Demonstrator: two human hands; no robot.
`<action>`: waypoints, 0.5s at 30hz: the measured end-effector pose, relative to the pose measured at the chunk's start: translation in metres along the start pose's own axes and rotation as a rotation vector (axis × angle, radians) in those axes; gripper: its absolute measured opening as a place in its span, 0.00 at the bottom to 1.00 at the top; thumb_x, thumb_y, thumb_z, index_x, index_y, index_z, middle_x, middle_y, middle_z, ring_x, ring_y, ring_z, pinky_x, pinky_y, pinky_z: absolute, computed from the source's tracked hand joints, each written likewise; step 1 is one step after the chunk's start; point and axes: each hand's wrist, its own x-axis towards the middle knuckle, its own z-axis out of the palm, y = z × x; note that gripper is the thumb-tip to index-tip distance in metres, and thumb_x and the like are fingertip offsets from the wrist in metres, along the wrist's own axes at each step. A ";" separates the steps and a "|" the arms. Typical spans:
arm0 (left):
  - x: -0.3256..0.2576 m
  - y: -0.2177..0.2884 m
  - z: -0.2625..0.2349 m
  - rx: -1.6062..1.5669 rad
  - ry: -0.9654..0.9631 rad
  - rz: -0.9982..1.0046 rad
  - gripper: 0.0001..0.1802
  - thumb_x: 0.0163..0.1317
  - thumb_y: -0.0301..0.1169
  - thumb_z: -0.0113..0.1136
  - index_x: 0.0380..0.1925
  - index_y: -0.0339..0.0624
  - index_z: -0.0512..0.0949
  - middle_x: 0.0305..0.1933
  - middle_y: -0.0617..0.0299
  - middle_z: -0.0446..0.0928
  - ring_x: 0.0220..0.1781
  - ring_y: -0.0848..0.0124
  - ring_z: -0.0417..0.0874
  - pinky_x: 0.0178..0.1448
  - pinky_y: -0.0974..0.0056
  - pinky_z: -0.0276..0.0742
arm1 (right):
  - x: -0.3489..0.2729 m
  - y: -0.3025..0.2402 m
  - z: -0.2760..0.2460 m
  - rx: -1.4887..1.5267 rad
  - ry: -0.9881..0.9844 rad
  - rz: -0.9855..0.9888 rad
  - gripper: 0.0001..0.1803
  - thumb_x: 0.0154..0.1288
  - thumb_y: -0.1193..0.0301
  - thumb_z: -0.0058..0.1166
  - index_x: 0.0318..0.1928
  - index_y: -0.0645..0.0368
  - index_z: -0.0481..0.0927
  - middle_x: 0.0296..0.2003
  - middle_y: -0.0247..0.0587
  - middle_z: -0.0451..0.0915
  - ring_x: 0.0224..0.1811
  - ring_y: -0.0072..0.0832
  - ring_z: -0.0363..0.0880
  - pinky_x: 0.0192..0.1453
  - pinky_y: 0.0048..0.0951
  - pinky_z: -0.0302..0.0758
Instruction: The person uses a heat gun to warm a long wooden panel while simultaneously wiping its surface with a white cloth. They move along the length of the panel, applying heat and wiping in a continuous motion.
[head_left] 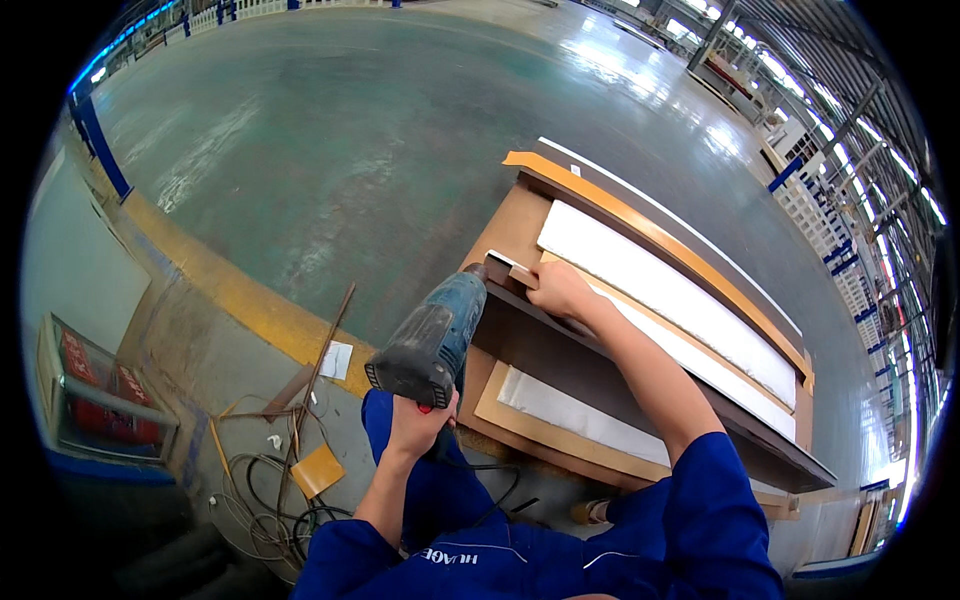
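My left hand (418, 428) is wrapped round the grip of a blue and black heat gun (435, 330). Its nozzle points away from me, at the near end of a long dark brown panel (560, 345). Pinched in my right hand (560, 290) is a short flat pale piece with a dark face (512, 270), close by the nozzle. Whether this piece touches the panel's end I cannot tell. White padded strips (680, 310) lie along the stack on both sides of the dark panel, and an orange-yellow strip (640, 215) runs along its far side.
Loose cables (262, 490) and thin brown strips (318, 365) lie on the floor at my left, with a yellow square piece (318, 470) among them. A glass-fronted box with red things inside (105, 395) stands at far left. White fencing (835, 235) lines the right.
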 end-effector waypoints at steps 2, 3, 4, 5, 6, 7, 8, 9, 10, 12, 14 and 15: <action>-0.001 -0.001 -0.003 -0.001 -0.013 0.004 0.04 0.53 0.21 0.57 0.28 0.36 0.72 0.23 0.63 0.73 0.21 0.76 0.74 0.25 0.70 0.72 | 0.000 -0.001 -0.004 0.040 -0.025 0.008 0.16 0.46 0.67 0.49 0.34 0.66 0.78 0.29 0.59 0.78 0.36 0.52 0.76 0.45 0.41 0.72; -0.001 0.000 -0.003 0.008 -0.017 -0.001 0.04 0.54 0.22 0.56 0.28 0.36 0.72 0.23 0.63 0.72 0.22 0.76 0.74 0.25 0.70 0.72 | 0.001 -0.004 -0.005 0.080 -0.015 -0.002 0.16 0.46 0.67 0.50 0.33 0.67 0.79 0.30 0.60 0.78 0.36 0.51 0.76 0.46 0.41 0.73; -0.002 0.000 -0.004 0.017 -0.022 -0.006 0.03 0.55 0.23 0.55 0.28 0.36 0.71 0.22 0.62 0.71 0.23 0.75 0.73 0.26 0.70 0.71 | 0.006 -0.008 -0.006 0.119 -0.005 -0.012 0.16 0.46 0.67 0.50 0.33 0.67 0.79 0.31 0.61 0.77 0.37 0.51 0.77 0.46 0.41 0.73; -0.003 0.001 -0.005 0.016 -0.012 -0.002 0.03 0.55 0.23 0.55 0.28 0.36 0.71 0.22 0.62 0.71 0.22 0.75 0.73 0.26 0.69 0.71 | 0.011 -0.014 -0.006 0.164 0.008 -0.024 0.16 0.46 0.67 0.50 0.32 0.68 0.79 0.32 0.62 0.77 0.37 0.51 0.77 0.46 0.41 0.73; -0.004 0.001 -0.005 0.014 -0.002 0.002 0.03 0.55 0.23 0.55 0.28 0.36 0.71 0.22 0.62 0.71 0.22 0.75 0.73 0.26 0.69 0.71 | 0.016 -0.022 -0.007 0.144 -0.003 -0.015 0.16 0.46 0.67 0.50 0.32 0.68 0.79 0.32 0.62 0.77 0.37 0.51 0.77 0.46 0.41 0.73; -0.005 0.002 -0.005 0.013 0.009 0.005 0.03 0.55 0.23 0.55 0.28 0.36 0.71 0.22 0.62 0.71 0.22 0.75 0.73 0.26 0.69 0.71 | 0.021 -0.030 -0.008 0.123 -0.014 -0.006 0.16 0.46 0.67 0.50 0.32 0.68 0.79 0.31 0.62 0.77 0.37 0.51 0.77 0.46 0.41 0.73; -0.006 0.001 -0.005 0.020 0.017 0.004 0.03 0.55 0.23 0.55 0.28 0.36 0.71 0.22 0.62 0.70 0.22 0.75 0.73 0.26 0.69 0.71 | 0.024 -0.033 -0.006 0.101 -0.031 0.008 0.16 0.46 0.68 0.50 0.32 0.68 0.80 0.31 0.62 0.77 0.37 0.52 0.77 0.46 0.41 0.73; -0.006 0.002 -0.004 0.027 0.026 0.002 0.03 0.55 0.23 0.55 0.28 0.36 0.71 0.22 0.62 0.70 0.22 0.74 0.73 0.26 0.69 0.71 | 0.027 -0.032 -0.005 0.110 -0.015 0.006 0.16 0.46 0.68 0.50 0.31 0.68 0.80 0.31 0.63 0.77 0.36 0.52 0.77 0.46 0.41 0.73; -0.006 0.003 -0.005 0.034 0.033 -0.001 0.03 0.55 0.23 0.55 0.28 0.36 0.71 0.22 0.62 0.70 0.22 0.74 0.73 0.26 0.68 0.71 | 0.029 -0.029 -0.004 0.119 0.000 0.005 0.16 0.46 0.68 0.50 0.31 0.68 0.80 0.31 0.63 0.77 0.36 0.52 0.77 0.46 0.41 0.74; -0.006 0.002 -0.005 0.007 0.041 -0.016 0.03 0.55 0.23 0.55 0.28 0.36 0.71 0.22 0.61 0.70 0.22 0.74 0.73 0.26 0.68 0.71 | 0.027 -0.026 -0.003 0.113 0.015 0.006 0.16 0.46 0.67 0.49 0.30 0.69 0.80 0.30 0.63 0.77 0.36 0.52 0.77 0.45 0.41 0.74; -0.006 0.001 -0.005 -0.010 0.046 -0.017 0.03 0.55 0.23 0.55 0.28 0.36 0.71 0.22 0.61 0.70 0.22 0.74 0.73 0.26 0.68 0.71 | 0.026 -0.031 -0.006 0.095 -0.011 0.001 0.16 0.46 0.67 0.50 0.30 0.69 0.80 0.30 0.64 0.77 0.36 0.52 0.77 0.45 0.41 0.74; -0.005 0.001 -0.005 -0.013 0.049 -0.010 0.03 0.55 0.23 0.55 0.28 0.36 0.71 0.22 0.62 0.70 0.22 0.74 0.73 0.26 0.68 0.71 | 0.027 -0.033 -0.008 0.083 -0.017 -0.003 0.17 0.46 0.67 0.50 0.30 0.70 0.80 0.30 0.64 0.77 0.37 0.52 0.77 0.45 0.41 0.74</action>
